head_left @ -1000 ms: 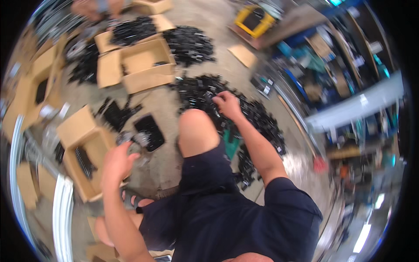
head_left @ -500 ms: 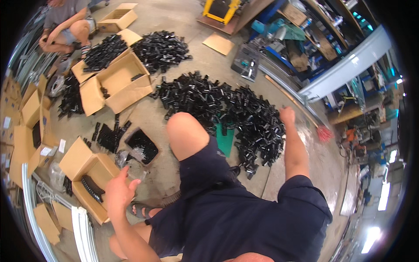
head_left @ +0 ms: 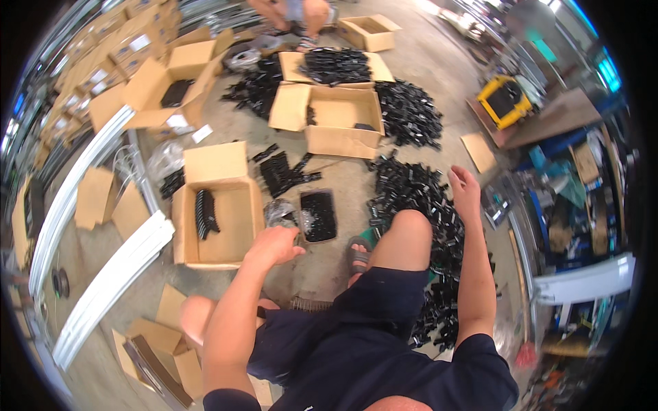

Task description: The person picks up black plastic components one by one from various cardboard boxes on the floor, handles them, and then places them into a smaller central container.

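My left hand point(head_left: 275, 246) is over the right front edge of an open cardboard box point(head_left: 179, 226), its fingers apart and nothing visible in them. Inside that box, a curved row of black parts point(head_left: 205, 214) stands against the left side. Just beyond my left hand lie a clear plastic bag point(head_left: 279, 212) and a black tray point(head_left: 319, 216) holding small loose pieces. My right hand point(head_left: 465, 192) is raised at the right edge of a large heap of small black parts point(head_left: 415, 188). Its fingers are loosely bent and apart, with nothing seen between them.
Another open box point(head_left: 346, 145) stands ahead, with more black parts point(head_left: 336, 66) heaped behind it. A person point(head_left: 312, 17) sits at the far side. White metal profiles point(head_left: 113, 291) lie at left, near stacked cartons point(head_left: 113, 51). Shelving point(head_left: 596, 185) lines the right.
The view has swung left, so the boxes appear nearer the middle. My right hand has come up from the heap's edge. My left hand has shifted beside the near box.
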### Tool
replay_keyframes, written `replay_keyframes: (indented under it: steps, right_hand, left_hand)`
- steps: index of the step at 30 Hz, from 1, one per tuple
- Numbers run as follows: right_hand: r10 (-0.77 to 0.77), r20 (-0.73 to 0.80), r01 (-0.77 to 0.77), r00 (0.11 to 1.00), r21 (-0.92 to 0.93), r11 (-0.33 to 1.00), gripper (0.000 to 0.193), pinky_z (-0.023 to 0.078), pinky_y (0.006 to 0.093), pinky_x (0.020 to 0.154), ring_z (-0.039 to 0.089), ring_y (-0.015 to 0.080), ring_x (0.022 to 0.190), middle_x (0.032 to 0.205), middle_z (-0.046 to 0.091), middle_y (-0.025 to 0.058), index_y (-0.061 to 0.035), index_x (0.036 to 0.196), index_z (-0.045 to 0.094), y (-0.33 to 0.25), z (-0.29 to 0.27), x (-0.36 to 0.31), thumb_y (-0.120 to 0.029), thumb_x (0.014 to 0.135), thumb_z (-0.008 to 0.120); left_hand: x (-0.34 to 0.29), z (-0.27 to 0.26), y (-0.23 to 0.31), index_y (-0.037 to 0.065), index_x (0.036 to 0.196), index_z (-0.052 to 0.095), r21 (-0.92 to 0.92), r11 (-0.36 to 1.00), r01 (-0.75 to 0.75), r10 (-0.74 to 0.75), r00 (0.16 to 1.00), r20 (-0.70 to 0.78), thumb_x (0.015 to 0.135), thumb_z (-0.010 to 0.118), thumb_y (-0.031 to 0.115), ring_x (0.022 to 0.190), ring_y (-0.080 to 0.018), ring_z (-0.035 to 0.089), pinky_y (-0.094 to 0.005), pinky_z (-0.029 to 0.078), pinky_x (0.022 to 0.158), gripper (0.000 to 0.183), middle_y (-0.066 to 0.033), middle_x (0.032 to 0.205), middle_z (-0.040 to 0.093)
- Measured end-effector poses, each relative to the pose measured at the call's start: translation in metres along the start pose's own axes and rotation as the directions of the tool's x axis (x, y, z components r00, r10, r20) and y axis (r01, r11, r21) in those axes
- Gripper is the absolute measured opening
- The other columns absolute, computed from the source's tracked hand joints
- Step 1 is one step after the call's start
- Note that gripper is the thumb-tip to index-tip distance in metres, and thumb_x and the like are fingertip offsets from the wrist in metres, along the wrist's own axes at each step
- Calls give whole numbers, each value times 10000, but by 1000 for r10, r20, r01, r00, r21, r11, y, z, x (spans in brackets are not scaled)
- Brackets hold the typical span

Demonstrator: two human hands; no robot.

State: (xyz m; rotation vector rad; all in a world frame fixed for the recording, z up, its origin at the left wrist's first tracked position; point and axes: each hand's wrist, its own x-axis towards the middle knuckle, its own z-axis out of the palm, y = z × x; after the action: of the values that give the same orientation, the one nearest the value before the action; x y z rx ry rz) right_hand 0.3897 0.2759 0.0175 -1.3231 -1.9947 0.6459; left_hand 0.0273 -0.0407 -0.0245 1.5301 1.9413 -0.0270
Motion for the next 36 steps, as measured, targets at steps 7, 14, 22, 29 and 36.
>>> replay_keyframes:
  steps: [7, 14, 22, 29, 36]
  right_hand:
    - [-613, 657, 726, 439, 144, 673, 200, 536, 454, 847, 649, 398, 973, 1005, 683, 191, -8, 1046, 661, -163, 137, -47, -124, 883, 645]
    - [-170, 985, 814, 36, 70, 577, 381, 537, 501, 817, 663, 387, 983, 1025, 682, 172, -41, 1085, 645, -125, 142, -137, -366, 887, 679]
    - [-39, 985, 952, 167, -151, 266, 442, 504, 484, 881, 650, 319, 1070, 1089, 674, 125, -66, 1158, 628, -105, 93, -201, -447, 934, 628]
    - [-112, 984, 855, 137, -61, 515, 466, 518, 485, 903, 625, 373, 1072, 1123, 642, 177, -36, 1220, 602, -108, 77, -217, -423, 960, 606]
    - [-211, 970, 889, 122, -12, 457, 504, 494, 496, 960, 579, 398, 1133, 1196, 608, 194, -4, 1270, 579, -112, 65, -242, -378, 940, 659]
  left_hand:
    - [-5, 6, -26, 52, 1137, 677, -43, 998, 55, -56, 998, -29, 860, 742, 419, 1060, -379, 675, -493, 541, 883, 465, -198, 1088, 718]
    - [-13, 4, -23, 52, 1034, 745, -87, 994, 65, -75, 991, -108, 834, 776, 371, 1016, -354, 704, -467, 561, 840, 377, -168, 1035, 740]
    - [-15, 3, -9, 73, 1036, 774, -36, 999, 11, -16, 992, -127, 800, 815, 400, 1016, -319, 716, -441, 572, 837, 405, -129, 1071, 752]
    - [-5, -1, -2, 73, 1062, 768, -58, 998, -6, -6, 981, -194, 798, 820, 406, 1065, -308, 702, -437, 562, 872, 429, -123, 1125, 742]
    - [-16, 6, -9, 99, 1128, 762, -52, 997, 48, -55, 988, -145, 779, 831, 408, 1072, -276, 710, -427, 568, 883, 471, -93, 1146, 745]
